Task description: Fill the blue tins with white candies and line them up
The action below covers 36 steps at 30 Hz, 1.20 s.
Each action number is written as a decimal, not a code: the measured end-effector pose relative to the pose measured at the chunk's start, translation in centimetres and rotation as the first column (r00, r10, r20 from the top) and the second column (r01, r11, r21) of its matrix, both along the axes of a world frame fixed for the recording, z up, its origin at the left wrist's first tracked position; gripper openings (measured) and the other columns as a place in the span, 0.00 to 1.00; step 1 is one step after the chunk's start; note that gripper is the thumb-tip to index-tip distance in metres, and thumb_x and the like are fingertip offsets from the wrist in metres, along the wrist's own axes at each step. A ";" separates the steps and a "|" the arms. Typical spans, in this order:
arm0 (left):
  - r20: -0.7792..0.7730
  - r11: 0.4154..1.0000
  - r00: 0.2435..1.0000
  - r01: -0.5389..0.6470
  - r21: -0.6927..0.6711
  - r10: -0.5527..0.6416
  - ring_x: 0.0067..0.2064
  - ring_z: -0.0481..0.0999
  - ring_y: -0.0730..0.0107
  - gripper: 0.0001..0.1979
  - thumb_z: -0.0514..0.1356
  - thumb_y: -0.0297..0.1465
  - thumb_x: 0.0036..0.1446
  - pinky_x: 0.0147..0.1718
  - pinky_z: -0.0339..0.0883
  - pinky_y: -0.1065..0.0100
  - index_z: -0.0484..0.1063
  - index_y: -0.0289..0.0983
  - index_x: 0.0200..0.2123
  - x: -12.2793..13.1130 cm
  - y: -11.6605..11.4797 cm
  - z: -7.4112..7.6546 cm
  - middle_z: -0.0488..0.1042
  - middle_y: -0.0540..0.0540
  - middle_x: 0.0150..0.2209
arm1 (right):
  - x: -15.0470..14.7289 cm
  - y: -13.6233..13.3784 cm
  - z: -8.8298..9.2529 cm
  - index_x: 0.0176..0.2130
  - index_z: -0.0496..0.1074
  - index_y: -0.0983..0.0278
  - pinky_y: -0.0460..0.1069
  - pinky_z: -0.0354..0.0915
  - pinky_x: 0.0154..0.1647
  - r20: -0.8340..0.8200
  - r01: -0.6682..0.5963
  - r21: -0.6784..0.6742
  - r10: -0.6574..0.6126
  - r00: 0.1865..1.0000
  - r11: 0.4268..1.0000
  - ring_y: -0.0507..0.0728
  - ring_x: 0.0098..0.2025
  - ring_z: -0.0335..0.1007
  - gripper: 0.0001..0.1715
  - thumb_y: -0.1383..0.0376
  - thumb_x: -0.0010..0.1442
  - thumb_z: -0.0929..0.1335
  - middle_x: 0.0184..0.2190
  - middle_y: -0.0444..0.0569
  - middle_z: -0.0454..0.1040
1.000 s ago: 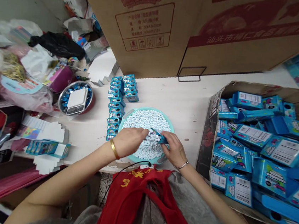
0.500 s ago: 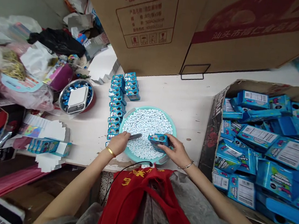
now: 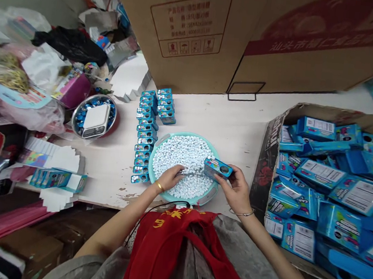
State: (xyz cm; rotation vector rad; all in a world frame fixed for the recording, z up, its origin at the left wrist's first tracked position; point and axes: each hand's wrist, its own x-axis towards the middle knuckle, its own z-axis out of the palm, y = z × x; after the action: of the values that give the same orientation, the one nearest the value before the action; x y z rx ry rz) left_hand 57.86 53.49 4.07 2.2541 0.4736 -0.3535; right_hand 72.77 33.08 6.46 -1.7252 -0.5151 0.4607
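My right hand grips a small blue candy box by its right end, over the right side of a turquoise basin. Small white and pale blue candies fill the basin. At the basin's lower left, my left hand is closed on a scoop, whose blade is now hidden among the candies. Left of the basin, a row of blue boxes stands upright, some with candies showing at the top. A shorter row of similar boxes is beside it.
A large carton full of blue boxes stands at the right. Tall cardboard boxes wall off the back. On the left are a metal bowl holding a white device, stacked white card and piled bags.
My left hand has moved right, pushing the scoop into the candies. My right hand has carried the blue box right and slightly up, now tilted.
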 end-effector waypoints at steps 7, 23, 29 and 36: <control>0.127 0.991 0.983 0.130 0.045 -0.134 0.46 0.72 0.67 0.13 0.53 0.33 0.62 0.46 0.66 0.65 0.64 0.37 0.49 -1.6 2.9 9.2 0.72 0.42 0.45 | 0.0 0.3 0.7 0.47 0.66 0.61 0.57 0.67 0.48 0.290 -0.081 -0.094 0.105 0.951 0.992 0.60 0.45 0.68 0.16 0.63 0.58 0.66 0.42 0.52 0.70; -0.423 0.630 0.791 0.610 0.482 -0.442 0.39 0.74 0.61 0.10 0.49 0.20 0.60 0.35 0.69 0.65 0.68 0.33 0.39 4.8 -2.3 21.9 0.72 0.41 0.37 | -3.0 2.5 -0.9 0.54 0.62 0.60 0.59 0.65 0.54 0.396 -0.276 -0.056 0.275 0.876 0.960 0.60 0.52 0.64 0.25 0.73 0.56 0.62 0.47 0.54 0.68; -0.102 0.808 0.906 0.415 0.418 -0.412 0.37 0.73 0.65 0.06 0.56 0.32 0.58 0.35 0.67 0.67 0.68 0.38 0.40 4.5 3.7 20.6 0.71 0.46 0.38 | -2.0 3.5 -0.3 0.53 0.62 0.61 0.57 0.65 0.52 0.397 -0.279 0.061 0.233 0.888 0.958 0.59 0.50 0.65 0.27 0.74 0.54 0.62 0.46 0.53 0.70; 0.183 0.892 0.881 0.398 0.214 -0.436 0.40 0.72 0.65 0.11 0.57 0.36 0.58 0.38 0.67 0.66 0.66 0.39 0.44 6.4 4.0 10.9 0.70 0.44 0.41 | -1.0 5.0 1.4 0.51 0.64 0.61 0.54 0.66 0.50 0.340 -0.273 0.108 0.222 0.914 0.956 0.59 0.49 0.67 0.20 0.67 0.58 0.66 0.45 0.53 0.70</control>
State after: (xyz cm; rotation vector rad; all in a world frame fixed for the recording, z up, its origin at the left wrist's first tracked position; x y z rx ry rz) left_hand 64.25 57.44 14.98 2.5222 -0.1181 -0.2734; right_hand 71.72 38.10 7.88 -1.5992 -0.9923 0.3052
